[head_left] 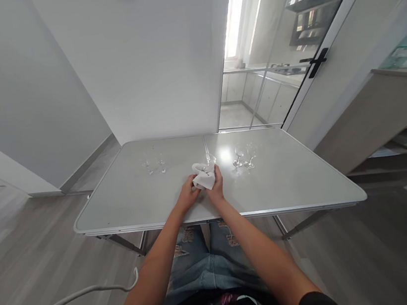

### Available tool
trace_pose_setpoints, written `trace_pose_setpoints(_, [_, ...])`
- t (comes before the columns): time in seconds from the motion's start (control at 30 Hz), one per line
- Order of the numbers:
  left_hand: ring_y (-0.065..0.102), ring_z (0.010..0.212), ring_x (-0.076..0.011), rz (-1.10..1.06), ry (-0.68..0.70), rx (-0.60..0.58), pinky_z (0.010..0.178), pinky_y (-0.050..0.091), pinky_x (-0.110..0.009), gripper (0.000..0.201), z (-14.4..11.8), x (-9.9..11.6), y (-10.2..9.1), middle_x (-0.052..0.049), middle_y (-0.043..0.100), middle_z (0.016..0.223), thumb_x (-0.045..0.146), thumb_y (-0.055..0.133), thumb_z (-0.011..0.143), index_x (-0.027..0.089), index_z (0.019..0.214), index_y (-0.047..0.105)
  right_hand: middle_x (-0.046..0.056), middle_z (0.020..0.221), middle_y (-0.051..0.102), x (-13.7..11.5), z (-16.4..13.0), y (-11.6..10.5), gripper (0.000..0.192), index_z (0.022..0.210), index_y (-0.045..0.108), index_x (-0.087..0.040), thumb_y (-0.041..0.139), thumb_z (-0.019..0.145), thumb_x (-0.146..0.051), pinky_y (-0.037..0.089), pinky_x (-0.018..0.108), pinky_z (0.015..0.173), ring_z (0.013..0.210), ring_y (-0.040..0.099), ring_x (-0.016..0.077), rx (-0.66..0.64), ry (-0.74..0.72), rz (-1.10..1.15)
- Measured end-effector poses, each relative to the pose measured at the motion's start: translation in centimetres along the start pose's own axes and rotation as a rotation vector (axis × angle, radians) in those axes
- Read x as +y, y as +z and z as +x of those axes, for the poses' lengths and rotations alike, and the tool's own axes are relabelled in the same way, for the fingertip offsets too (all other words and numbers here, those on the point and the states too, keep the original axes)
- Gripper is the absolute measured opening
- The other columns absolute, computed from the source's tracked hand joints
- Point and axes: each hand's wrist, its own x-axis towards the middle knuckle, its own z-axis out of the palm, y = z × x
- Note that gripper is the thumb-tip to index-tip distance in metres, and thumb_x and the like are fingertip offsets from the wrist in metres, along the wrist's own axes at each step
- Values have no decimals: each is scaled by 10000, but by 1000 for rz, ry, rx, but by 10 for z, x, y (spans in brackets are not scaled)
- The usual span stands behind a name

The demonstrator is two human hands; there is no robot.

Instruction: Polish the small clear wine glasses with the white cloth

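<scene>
Clear glass (210,160), contents indistinct, is held with white cloth (204,179) in both hands (188,194) (216,188).

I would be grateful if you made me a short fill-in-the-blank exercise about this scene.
1. The left hand and the right hand both hold a cloth whose colour is ____.
2. The pair of glasses nearer the glazed door stands on the table to the ____ of the hands.
3. The door handle is coloured ____.

Missing words: white; right; black.
</scene>
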Motion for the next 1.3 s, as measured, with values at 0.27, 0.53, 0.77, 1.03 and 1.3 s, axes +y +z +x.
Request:
trace_pose_setpoints(0.27, [621,1003,-210,58,45,72,934,491,-376,310,3,-9,0,-99,667,1090,126,488,817,171,1103,598,30,1067,696,-3,-1,10,566,1203,633,-193,769,654,-221,476,286,884,944,610,198,10,-169,-129])
trace_pose_setpoints(0.53, [633,917,-212,54,-14,122,873,505,-364,163,3,-12,-2,-77,698,956,227,510,870,167,868,662,-4,893,678,9,3,4,374,1008,667,-175,761,654,-251,485,247,771,808,590,158,38,-144,-143])
trace_pose_setpoints(0.77, [634,1066,-233,15,-65,275,995,463,-421,302,2,-12,-5,-75,723,1086,425,523,952,220,1021,734,-33,937,667,28,12,1,508,1210,530,-253,725,748,-336,520,229,759,812,630,113,181,-7,237])
trace_pose_setpoints(1.03, [574,1052,-244,184,34,395,971,470,-449,171,-1,-4,-8,-70,666,1012,368,621,889,272,908,762,-2,834,712,39,12,7,305,919,701,-192,790,675,-351,503,237,682,732,615,138,4,69,144])
trace_pose_setpoints(1.3, [629,1022,-235,114,2,430,956,501,-430,190,-5,12,-17,-64,723,1003,380,672,857,248,964,757,-10,745,705,47,12,2,269,855,740,-162,797,637,-310,479,232,598,641,576,126,34,157,114])
